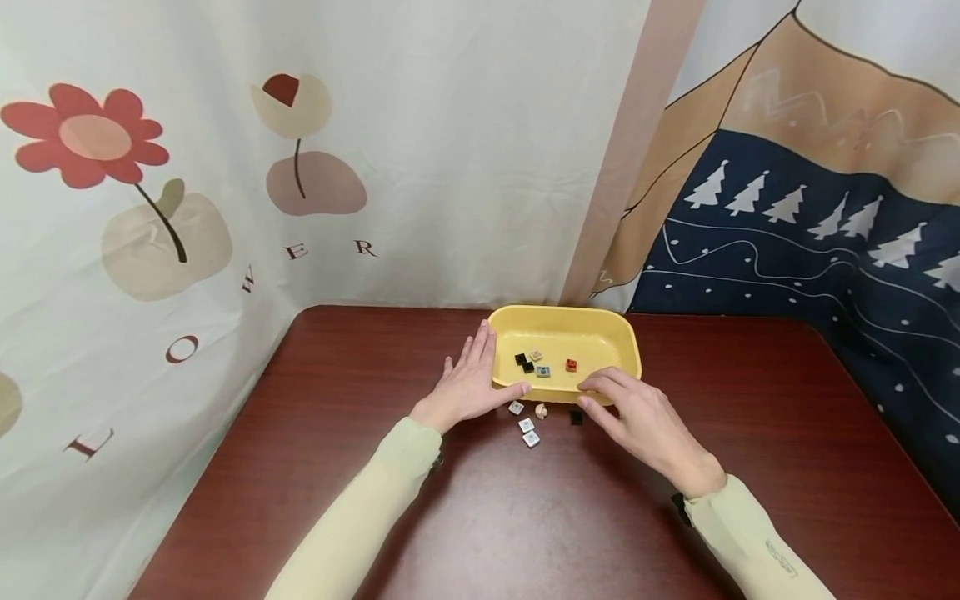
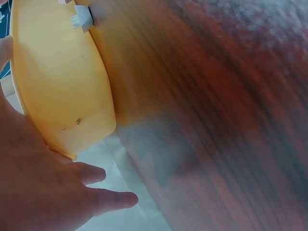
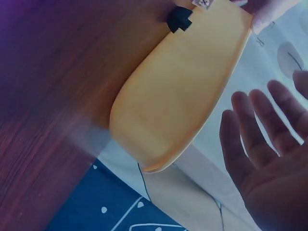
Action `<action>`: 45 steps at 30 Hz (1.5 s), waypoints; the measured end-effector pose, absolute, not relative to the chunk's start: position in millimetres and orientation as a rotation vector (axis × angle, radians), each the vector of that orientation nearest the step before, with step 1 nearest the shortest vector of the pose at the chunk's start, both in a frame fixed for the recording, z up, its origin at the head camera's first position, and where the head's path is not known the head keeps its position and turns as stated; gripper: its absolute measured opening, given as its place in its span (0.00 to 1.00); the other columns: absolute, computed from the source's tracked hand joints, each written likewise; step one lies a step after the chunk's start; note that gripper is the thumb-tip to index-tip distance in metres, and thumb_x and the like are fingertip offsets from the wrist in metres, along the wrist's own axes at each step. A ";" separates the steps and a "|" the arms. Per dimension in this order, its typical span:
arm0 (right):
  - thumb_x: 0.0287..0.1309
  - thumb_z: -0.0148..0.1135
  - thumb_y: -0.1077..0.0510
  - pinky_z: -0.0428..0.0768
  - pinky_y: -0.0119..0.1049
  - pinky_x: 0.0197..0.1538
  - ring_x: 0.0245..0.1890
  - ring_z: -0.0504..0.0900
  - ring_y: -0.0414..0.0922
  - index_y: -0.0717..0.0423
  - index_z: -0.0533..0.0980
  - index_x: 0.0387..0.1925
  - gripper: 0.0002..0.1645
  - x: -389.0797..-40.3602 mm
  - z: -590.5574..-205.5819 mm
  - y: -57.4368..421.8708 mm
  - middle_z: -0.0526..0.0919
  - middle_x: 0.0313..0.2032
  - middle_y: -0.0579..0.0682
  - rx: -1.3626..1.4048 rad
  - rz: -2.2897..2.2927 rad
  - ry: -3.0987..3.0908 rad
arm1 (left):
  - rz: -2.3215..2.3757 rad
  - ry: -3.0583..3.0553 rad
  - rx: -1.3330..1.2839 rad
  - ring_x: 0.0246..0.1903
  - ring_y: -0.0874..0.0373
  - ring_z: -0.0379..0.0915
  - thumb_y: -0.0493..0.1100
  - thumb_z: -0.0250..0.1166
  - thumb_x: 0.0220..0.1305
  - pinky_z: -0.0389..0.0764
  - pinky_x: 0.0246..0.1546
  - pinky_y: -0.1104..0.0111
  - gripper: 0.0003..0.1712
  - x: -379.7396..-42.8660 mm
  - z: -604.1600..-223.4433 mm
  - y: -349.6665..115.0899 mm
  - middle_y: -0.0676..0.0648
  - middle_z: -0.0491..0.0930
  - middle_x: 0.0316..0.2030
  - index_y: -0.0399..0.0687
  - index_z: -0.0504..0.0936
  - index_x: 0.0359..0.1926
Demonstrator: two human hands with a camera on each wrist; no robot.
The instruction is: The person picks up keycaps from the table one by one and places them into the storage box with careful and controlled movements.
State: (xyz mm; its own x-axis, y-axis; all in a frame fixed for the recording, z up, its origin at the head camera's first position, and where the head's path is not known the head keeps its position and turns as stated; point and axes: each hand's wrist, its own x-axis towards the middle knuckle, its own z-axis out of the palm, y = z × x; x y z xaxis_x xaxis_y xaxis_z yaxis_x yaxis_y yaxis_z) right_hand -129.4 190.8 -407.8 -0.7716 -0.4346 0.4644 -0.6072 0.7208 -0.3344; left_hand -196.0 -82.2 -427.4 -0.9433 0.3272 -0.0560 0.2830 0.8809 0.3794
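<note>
A yellow plastic tray (image 1: pixel 592 333) stands at the far edge of the table. My left hand (image 1: pixel 471 382) rests against its left end, fingers stretched along the side and thumb at the front rim. Over the front right rim hovers my right hand (image 1: pixel 647 418), its fingers loosely bent; the right wrist view shows them spread, holding nothing. Inside the tray lie a red piece (image 1: pixel 572 365), a blue-grey piece (image 1: pixel 543 372), a cream piece (image 1: pixel 536 355) and two small black pieces (image 1: pixel 521 359). In front are white square pieces (image 1: pixel 531 438), a beige piece (image 1: pixel 542 411) and a black piece (image 1: pixel 576 417).
The dark red-brown table (image 1: pixel 360 400) extends to both sides of the tray and toward me. Behind it hangs a pale curtain (image 1: pixel 450 167) with flower prints. A navy and tan printed cloth (image 1: pixel 795 242) hangs at the right.
</note>
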 end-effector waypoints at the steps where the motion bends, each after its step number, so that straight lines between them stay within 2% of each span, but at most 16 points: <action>1: 0.61 0.65 0.48 0.80 0.39 0.42 0.41 0.78 0.36 0.45 0.82 0.44 0.11 -128.1 -408.3 190.8 0.79 0.43 0.37 0.845 0.657 -2.571 | 0.567 2.932 0.474 0.74 0.47 0.32 0.84 0.46 0.52 0.47 0.64 0.38 0.68 -196.0 -427.2 -82.4 0.50 0.24 0.76 0.45 0.34 0.76; 5: 0.60 0.65 0.47 0.79 0.39 0.44 0.44 0.79 0.35 0.44 0.82 0.45 0.13 -123.9 -411.5 190.0 0.79 0.45 0.36 0.981 0.575 -2.577 | 0.563 2.933 0.468 0.74 0.47 0.31 0.85 0.46 0.51 0.47 0.65 0.39 0.68 -196.4 -427.5 -82.9 0.51 0.24 0.75 0.46 0.33 0.77; 11: 0.60 0.66 0.46 0.79 0.41 0.47 0.51 0.79 0.39 0.46 0.82 0.49 0.18 -118.7 -421.3 189.3 0.80 0.52 0.42 1.113 0.453 -2.642 | 0.565 2.930 0.481 0.74 0.46 0.34 0.84 0.46 0.52 0.47 0.64 0.38 0.68 -196.8 -427.3 -82.5 0.50 0.26 0.76 0.46 0.34 0.77; 19: 0.60 0.65 0.45 0.78 0.44 0.49 0.53 0.79 0.44 0.47 0.81 0.53 0.22 -118.5 -429.3 187.4 0.78 0.57 0.46 1.145 0.357 -2.752 | 0.560 2.919 0.464 0.74 0.50 0.29 0.84 0.47 0.52 0.46 0.65 0.40 0.67 -196.3 -426.3 -82.6 0.53 0.22 0.75 0.47 0.33 0.77; 29: 0.55 0.69 0.56 0.80 0.41 0.40 0.42 0.81 0.43 0.51 0.83 0.48 0.17 -121.5 -436.2 185.7 0.80 0.47 0.47 1.147 0.314 -2.719 | 0.549 2.920 0.484 0.74 0.45 0.33 0.86 0.43 0.51 0.48 0.64 0.38 0.68 -195.4 -425.1 -83.3 0.52 0.23 0.75 0.45 0.34 0.77; 35: 0.55 0.68 0.65 0.79 0.37 0.40 0.36 0.78 0.40 0.51 0.84 0.42 0.12 -120.4 -437.7 185.3 0.76 0.38 0.44 1.136 0.318 -2.764 | 0.552 2.919 0.488 0.74 0.45 0.34 0.85 0.44 0.51 0.48 0.64 0.38 0.68 -194.5 -425.5 -83.4 0.51 0.24 0.75 0.45 0.34 0.76; 40: 0.54 0.68 0.66 0.76 0.32 0.33 0.29 0.75 0.38 0.50 0.82 0.37 0.10 -119.0 -438.5 187.1 0.73 0.32 0.42 1.097 0.312 -2.784 | 0.570 2.930 0.493 0.74 0.46 0.33 0.85 0.44 0.50 0.48 0.64 0.38 0.69 -195.0 -425.6 -82.7 0.49 0.26 0.76 0.44 0.35 0.77; 45: 0.51 0.72 0.63 0.77 0.33 0.32 0.28 0.77 0.39 0.51 0.81 0.35 0.09 -116.8 -438.8 188.4 0.75 0.31 0.43 1.091 0.328 -2.770 | 0.558 2.937 0.490 0.73 0.44 0.35 0.86 0.44 0.50 0.48 0.64 0.38 0.69 -195.0 -426.9 -83.6 0.48 0.27 0.76 0.44 0.36 0.77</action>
